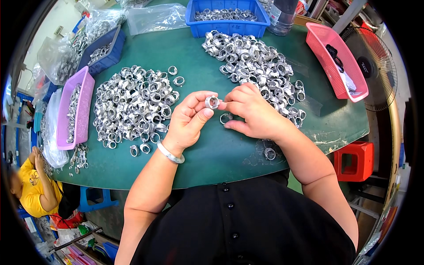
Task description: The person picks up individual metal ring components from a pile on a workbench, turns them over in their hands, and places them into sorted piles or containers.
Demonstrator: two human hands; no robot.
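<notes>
Left hand [187,119] pinches a ring [208,104]; right hand [255,111] seems pinching another ring [221,118]. Heaps [132,104] lie near both; which is finished, I cannot tell.

Workshop with heaped metal rings [132,106]

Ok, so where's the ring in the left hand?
Near the middle of the head view, the ring is pinched between thumb and fingers of the left hand, just left of the right hand.
</notes>
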